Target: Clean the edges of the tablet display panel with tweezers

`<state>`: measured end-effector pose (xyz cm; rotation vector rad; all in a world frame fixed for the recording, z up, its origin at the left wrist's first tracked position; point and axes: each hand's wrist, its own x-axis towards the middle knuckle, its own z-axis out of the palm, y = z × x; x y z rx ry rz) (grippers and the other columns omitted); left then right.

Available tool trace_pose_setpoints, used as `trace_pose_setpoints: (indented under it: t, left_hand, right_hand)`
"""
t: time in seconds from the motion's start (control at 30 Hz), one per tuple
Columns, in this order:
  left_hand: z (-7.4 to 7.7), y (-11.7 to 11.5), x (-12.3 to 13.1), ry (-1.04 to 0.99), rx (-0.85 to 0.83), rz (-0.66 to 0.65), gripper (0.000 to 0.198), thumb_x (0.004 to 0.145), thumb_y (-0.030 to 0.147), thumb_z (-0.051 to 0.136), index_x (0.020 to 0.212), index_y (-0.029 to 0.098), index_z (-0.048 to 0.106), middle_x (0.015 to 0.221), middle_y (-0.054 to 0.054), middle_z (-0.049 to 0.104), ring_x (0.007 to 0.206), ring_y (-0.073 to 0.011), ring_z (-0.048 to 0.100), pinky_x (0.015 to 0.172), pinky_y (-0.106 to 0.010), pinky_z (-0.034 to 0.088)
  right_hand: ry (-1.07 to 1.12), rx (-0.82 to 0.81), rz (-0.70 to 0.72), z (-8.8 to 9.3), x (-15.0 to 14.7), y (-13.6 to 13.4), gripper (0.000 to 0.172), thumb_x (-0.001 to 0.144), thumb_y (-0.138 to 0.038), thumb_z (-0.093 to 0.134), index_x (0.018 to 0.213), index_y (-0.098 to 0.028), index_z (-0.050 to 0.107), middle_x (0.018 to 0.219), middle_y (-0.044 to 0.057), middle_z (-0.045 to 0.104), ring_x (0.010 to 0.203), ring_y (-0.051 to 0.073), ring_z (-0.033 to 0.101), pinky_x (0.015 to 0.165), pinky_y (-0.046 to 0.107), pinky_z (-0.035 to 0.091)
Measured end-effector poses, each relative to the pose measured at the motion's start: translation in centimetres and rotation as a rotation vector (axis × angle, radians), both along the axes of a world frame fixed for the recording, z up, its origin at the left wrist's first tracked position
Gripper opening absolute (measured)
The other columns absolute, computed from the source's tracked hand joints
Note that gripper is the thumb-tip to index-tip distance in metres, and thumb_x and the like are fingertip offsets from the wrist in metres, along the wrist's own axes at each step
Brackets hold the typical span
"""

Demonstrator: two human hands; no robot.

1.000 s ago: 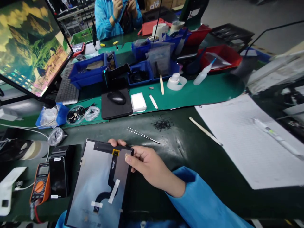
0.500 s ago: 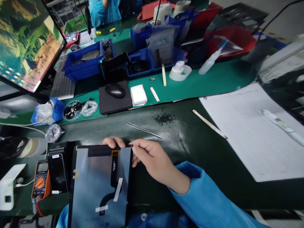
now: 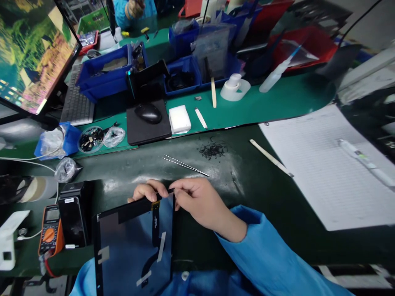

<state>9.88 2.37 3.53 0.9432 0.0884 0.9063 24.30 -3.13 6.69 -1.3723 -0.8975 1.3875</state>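
A tablet-sized screen panel (image 3: 123,250) is held up near my body, its grey-blue back toward me. A dark flex cable with strips of white tape runs down that back. My left hand (image 3: 149,190) grips the panel from behind, its fingers curled over the top edge and its palm hidden. At the top right corner my right hand (image 3: 200,201) pinches the edge between thumb and fingers. Beyond the hands, metal tweezers (image 3: 187,166) lie on the dark mat, close to a scatter of small black scraps (image 3: 212,150).
To the left stand an orange multimeter (image 3: 49,234) and a phone (image 3: 73,222). A stick (image 3: 271,158) lies beside a paper sheet (image 3: 333,176) carrying a pen. Blue bins (image 3: 105,74), a mouse (image 3: 148,113) and a white pad (image 3: 180,119) line the green shelf. A co-worker's hand (image 3: 135,7) shows beyond.
The panel has tilted, its top left corner dropping and its back looking darker. My left fingers show more over the top edge. My right hand stays at the corner.
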Motion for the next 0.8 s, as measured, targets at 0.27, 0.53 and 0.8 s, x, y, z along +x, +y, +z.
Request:
trace_pose_setpoints:
  t: [0.27,0.53,0.8]
  left_hand:
    - [0.3,-0.3,0.5,-0.092,0.065,-0.003,0.056,0.102,0.047,0.017,0.112,0.016,0.062,0.114,-0.004,0.060,0.106,-0.0181,0.064,0.095,-0.033,0.055]
    - [-0.5,0.3,0.2,-0.103,0.125,-0.030,0.054,0.099,0.054,0.020,0.112,0.019,0.059,0.113,-0.001,0.057,0.097,-0.0165,0.063,0.091,-0.033,0.055]
    - [-0.9,-0.3,0.1,-0.024,0.146,0.077,0.046,0.101,0.046,0.025,0.105,0.019,0.062,0.106,-0.002,0.061,0.092,-0.0111,0.063,0.086,-0.024,0.055]
  right_hand:
    - [-0.123,0.026,0.008,0.3,0.2,-0.4,0.021,0.081,-0.018,0.050,0.069,-0.018,0.067,0.059,-0.001,0.063,0.056,0.012,0.059,0.052,0.023,0.044]
    - [0.072,0.027,0.134,0.1,1.1,0.3,0.021,0.085,-0.026,0.052,0.081,-0.017,0.070,0.069,0.000,0.067,0.065,0.013,0.065,0.064,0.026,0.054]
    - [-0.157,0.000,-0.016,0.0,-0.1,0.0,0.018,0.074,-0.019,0.049,0.061,-0.017,0.061,0.052,-0.005,0.048,0.049,0.009,0.042,0.046,0.022,0.032]
